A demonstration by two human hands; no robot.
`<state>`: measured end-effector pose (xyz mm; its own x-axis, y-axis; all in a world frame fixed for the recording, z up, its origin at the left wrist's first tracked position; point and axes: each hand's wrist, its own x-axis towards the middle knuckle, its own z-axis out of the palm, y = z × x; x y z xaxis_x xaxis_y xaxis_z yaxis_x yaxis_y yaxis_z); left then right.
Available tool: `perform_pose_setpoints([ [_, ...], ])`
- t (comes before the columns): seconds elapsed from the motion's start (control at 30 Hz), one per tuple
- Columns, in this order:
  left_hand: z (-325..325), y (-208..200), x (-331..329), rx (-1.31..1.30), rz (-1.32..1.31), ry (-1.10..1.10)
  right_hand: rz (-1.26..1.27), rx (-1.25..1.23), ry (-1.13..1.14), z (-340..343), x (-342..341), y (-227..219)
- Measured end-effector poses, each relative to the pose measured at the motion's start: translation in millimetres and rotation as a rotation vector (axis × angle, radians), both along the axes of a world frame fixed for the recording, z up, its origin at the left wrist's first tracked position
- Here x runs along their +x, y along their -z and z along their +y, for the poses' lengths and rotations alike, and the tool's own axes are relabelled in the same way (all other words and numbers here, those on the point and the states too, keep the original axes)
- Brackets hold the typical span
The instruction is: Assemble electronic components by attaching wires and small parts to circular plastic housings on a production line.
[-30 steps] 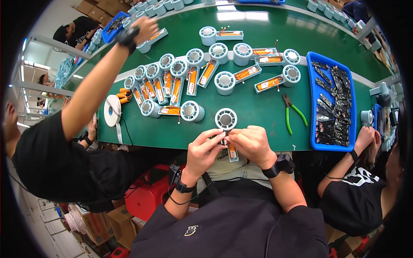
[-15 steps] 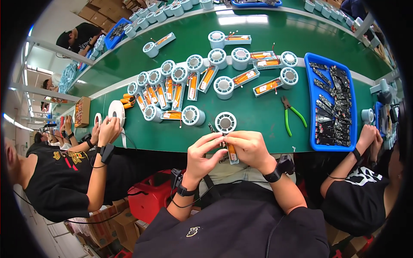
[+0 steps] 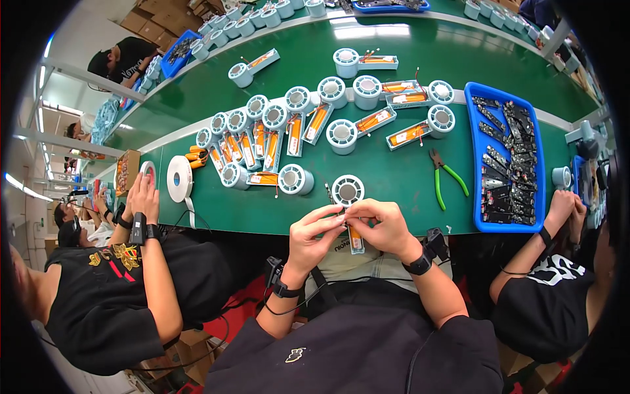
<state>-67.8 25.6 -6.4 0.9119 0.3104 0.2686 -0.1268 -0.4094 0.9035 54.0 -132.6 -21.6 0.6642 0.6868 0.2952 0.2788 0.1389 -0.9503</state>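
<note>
At the near edge of the green bench, my left hand pinches one end of a small slim part, thumb and forefinger closed on it. The part is a narrow tray with an orange strip, hanging just past the bench edge over my lap, between both hands. A pale blue reel sits on the bench just beyond my fingertips, touching or nearly touching them; I cannot tell which. My right hand grips the same part from the other side, fingers curled over its top end. I judge I am mid-fitting, seating something fine at the tray's top end. The next move calls for steady, small finger pressure, holding the tray level. Green-handled pliers lie to the right, untouched.
</note>
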Motion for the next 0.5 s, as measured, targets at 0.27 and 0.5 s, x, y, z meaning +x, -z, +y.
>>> perform_pose_setpoints([
  [0.27, -11.2, 14.6, -6.5, -0.004, -0.018, -0.089, -0.01, -0.091, 0.117, -2.0, -26.2, -12.1],
  [0.5, -21.4, 24.5, -4.5, 0.0, -0.08, -0.139, -0.136, -0.029, 0.167, -3.2, -37.1, 2.5],
])
